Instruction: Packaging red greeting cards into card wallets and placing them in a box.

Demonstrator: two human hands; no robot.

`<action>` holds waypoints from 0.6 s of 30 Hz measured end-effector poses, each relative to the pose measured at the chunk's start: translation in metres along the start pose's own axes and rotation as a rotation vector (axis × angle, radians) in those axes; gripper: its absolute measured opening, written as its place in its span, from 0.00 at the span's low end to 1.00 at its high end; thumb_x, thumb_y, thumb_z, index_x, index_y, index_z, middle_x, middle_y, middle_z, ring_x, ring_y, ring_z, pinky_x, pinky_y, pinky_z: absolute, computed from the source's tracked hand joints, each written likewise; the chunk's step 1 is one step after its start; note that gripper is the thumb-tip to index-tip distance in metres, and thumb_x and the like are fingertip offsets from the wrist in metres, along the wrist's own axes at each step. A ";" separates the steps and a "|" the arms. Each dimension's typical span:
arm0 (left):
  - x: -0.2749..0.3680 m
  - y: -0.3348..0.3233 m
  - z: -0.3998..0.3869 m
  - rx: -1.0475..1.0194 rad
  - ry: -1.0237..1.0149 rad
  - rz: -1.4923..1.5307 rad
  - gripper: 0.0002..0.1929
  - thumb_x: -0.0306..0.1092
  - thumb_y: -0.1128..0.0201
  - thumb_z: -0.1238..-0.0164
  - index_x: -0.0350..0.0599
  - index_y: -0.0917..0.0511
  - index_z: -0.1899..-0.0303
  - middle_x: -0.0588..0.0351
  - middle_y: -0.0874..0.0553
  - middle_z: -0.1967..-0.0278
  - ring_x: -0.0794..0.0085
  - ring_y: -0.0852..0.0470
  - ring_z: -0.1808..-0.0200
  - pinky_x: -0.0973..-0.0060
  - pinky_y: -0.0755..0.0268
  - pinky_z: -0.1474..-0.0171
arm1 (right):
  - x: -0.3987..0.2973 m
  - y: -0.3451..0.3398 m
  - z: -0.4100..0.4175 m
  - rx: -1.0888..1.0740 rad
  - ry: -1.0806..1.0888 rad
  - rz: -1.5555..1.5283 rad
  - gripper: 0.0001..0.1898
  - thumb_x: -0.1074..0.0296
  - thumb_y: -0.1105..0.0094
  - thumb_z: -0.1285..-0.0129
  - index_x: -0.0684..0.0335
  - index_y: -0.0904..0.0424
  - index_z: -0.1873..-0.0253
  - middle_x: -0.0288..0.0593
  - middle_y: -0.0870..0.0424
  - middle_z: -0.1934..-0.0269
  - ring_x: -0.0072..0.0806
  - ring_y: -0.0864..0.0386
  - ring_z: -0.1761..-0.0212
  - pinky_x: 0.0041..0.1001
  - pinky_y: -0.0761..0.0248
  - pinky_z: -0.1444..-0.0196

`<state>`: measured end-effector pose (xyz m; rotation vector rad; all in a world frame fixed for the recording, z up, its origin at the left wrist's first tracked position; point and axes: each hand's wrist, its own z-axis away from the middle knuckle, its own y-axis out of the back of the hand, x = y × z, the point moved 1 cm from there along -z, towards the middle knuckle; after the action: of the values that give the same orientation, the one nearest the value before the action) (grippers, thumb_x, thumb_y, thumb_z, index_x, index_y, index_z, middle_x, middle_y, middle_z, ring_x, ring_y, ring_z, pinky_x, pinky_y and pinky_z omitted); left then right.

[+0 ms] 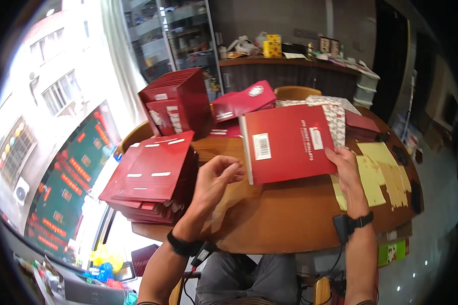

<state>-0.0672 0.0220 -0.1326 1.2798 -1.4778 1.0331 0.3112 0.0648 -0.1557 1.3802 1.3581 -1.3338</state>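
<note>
My right hand grips the lower right corner of a flat red cardboard packet, raised above the wooden table. The packet bears a barcode label, white print and a pale strip along its left edge. Just left of that edge is my left hand, fingers curled and holding nothing; whether the fingertips touch one another is hard to tell. A tall stack of flat red card sheets lies to the left of my left hand. Behind it, folded red boxes stand packed upright together. Dark bands with cables circle both wrists.
Pink-red folders lie at the table's far side. Patterned white sheets and a dark red stack are at the right rear. Yellow sheets with tan adhesive strips lie on the right. The wooden table's near edge curves before my lap.
</note>
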 end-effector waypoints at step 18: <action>-0.071 0.006 -0.033 0.107 0.086 0.042 0.18 0.32 0.34 0.17 0.32 0.26 0.37 0.45 0.15 0.46 0.65 0.09 0.49 0.71 0.10 0.49 | 0.035 -0.038 0.020 -0.138 -0.196 -0.161 0.15 0.70 0.33 0.23 0.67 0.23 0.38 0.47 0.10 0.47 0.28 0.12 0.47 0.30 0.19 0.39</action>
<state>-0.0652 0.0716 -0.1931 1.2672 -1.4049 1.1944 0.2667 0.0566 -0.1877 1.0378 1.4218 -1.4114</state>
